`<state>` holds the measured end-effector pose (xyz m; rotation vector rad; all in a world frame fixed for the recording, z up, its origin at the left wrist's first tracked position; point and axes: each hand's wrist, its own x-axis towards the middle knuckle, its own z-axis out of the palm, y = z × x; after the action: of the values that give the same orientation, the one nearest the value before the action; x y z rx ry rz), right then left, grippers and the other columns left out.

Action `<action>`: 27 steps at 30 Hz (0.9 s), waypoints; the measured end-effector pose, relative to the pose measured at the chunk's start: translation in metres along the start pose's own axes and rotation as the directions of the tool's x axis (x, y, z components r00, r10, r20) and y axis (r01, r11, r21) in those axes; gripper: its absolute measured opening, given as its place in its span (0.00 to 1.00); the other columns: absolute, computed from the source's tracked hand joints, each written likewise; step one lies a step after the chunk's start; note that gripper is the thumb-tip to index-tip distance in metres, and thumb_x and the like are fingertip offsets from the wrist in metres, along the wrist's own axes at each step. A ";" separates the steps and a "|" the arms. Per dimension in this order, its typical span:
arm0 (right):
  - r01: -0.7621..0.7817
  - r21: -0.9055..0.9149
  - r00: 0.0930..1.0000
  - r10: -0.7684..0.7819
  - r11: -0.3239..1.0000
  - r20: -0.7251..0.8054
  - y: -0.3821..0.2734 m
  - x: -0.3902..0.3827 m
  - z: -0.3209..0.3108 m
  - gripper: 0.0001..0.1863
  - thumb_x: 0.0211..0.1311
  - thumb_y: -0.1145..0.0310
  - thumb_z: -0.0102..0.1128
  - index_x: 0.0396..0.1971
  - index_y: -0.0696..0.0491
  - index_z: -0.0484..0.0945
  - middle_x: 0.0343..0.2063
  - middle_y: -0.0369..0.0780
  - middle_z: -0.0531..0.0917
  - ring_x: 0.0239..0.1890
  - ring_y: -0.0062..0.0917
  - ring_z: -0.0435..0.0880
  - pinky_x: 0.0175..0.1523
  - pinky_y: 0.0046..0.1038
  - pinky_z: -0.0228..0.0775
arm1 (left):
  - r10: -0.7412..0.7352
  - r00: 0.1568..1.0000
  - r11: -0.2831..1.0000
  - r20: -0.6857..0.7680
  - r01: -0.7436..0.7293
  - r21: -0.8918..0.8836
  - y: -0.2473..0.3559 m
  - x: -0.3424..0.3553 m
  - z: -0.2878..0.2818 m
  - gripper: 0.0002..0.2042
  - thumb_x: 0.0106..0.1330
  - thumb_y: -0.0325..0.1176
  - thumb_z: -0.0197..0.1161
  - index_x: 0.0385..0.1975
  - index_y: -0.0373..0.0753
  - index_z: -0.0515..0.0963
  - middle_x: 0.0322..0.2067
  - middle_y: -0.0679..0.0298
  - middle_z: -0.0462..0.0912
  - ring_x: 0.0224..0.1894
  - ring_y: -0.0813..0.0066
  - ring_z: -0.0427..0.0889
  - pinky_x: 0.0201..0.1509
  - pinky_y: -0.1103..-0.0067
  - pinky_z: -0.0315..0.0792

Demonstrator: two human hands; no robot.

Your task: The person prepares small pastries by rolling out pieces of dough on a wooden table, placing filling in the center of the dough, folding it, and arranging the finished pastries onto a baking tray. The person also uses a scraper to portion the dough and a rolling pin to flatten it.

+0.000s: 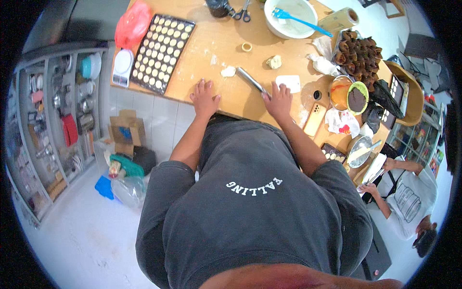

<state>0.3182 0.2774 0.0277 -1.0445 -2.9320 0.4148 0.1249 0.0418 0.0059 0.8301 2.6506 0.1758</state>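
Observation:
My left hand lies palm down at the near edge of the wooden table, its fingers spread and nothing in it. To its right, my right hand rests on the table with fingers stretched out. A slim metal rolling pin slants up and left from its thumb side, the near end hidden at the hand. By the pin's far end lies a small flat piece of pale dough. A dough lump and a round ring cutter sit farther back. Beside my right fingers is a white square scraper.
At left stand a tray of pale rounds, a white scale and a red plastic bag. A white bowl holds a blue brush. Dark brown cups, a phone and bowls crowd the right, where another person works.

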 end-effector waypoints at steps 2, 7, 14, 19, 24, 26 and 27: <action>0.035 0.052 0.999 -0.035 0.998 -0.009 -0.016 0.039 0.009 0.30 0.60 0.52 0.69 0.58 0.52 0.75 0.48 0.48 0.77 0.51 0.44 0.77 0.50 0.48 0.71 | -0.044 0.999 0.999 0.007 0.044 0.002 -0.007 -0.017 0.001 0.35 0.61 0.46 0.72 0.69 0.49 0.69 0.74 0.54 0.61 0.76 0.53 0.58 0.68 0.46 0.58; 0.085 0.094 0.995 -0.090 0.992 0.046 -0.056 0.139 0.020 0.31 0.69 0.50 0.61 0.67 0.47 0.70 0.49 0.49 0.80 0.52 0.43 0.82 0.53 0.49 0.74 | -0.155 0.988 0.986 -0.009 0.154 -0.070 -0.023 -0.065 0.011 0.35 0.61 0.46 0.71 0.70 0.48 0.69 0.73 0.54 0.63 0.75 0.53 0.59 0.69 0.46 0.57; 0.088 0.029 0.977 -0.092 0.996 0.194 -0.045 0.183 0.057 0.29 0.71 0.50 0.58 0.67 0.46 0.70 0.49 0.46 0.83 0.49 0.45 0.86 0.53 0.46 0.77 | -0.219 0.975 0.966 -0.029 0.212 -0.151 -0.046 -0.098 0.016 0.35 0.61 0.45 0.72 0.70 0.48 0.69 0.67 0.56 0.69 0.71 0.54 0.63 0.67 0.49 0.60; 0.081 0.098 0.995 -0.087 0.992 0.054 -0.042 0.148 0.046 0.24 0.70 0.54 0.59 0.61 0.50 0.73 0.47 0.46 0.84 0.49 0.44 0.86 0.53 0.47 0.78 | -0.087 0.982 0.980 -0.170 0.055 -0.189 -0.050 -0.086 0.014 0.33 0.61 0.46 0.71 0.68 0.49 0.71 0.65 0.56 0.71 0.70 0.55 0.65 0.63 0.47 0.61; 0.032 0.262 0.999 -0.041 0.965 0.026 -0.034 0.088 0.025 0.24 0.68 0.59 0.62 0.58 0.54 0.75 0.47 0.49 0.84 0.52 0.44 0.83 0.55 0.48 0.75 | 0.056 0.994 0.991 -0.097 -0.067 -0.119 -0.030 -0.054 0.011 0.32 0.60 0.43 0.72 0.66 0.46 0.74 0.67 0.55 0.70 0.71 0.54 0.64 0.66 0.48 0.61; -0.023 0.297 0.999 0.007 0.955 0.054 -0.034 0.061 0.015 0.23 0.67 0.59 0.62 0.58 0.53 0.75 0.46 0.48 0.84 0.51 0.44 0.83 0.54 0.48 0.74 | 0.151 0.985 0.982 -0.088 -0.160 -0.102 -0.022 -0.033 0.012 0.32 0.60 0.43 0.72 0.66 0.46 0.74 0.67 0.55 0.70 0.71 0.54 0.63 0.66 0.48 0.61; -0.056 0.287 0.998 0.044 0.956 0.047 -0.032 0.048 0.011 0.23 0.67 0.59 0.62 0.58 0.53 0.75 0.46 0.48 0.84 0.51 0.44 0.83 0.54 0.48 0.74 | 0.217 0.972 0.971 -0.085 -0.224 -0.085 -0.017 -0.024 0.011 0.32 0.60 0.42 0.72 0.66 0.47 0.74 0.67 0.55 0.69 0.72 0.53 0.63 0.66 0.49 0.61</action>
<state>0.2600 0.2807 0.0206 -1.0799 -2.7667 0.8441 0.1381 0.0142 -0.0014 1.1057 2.5899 0.3926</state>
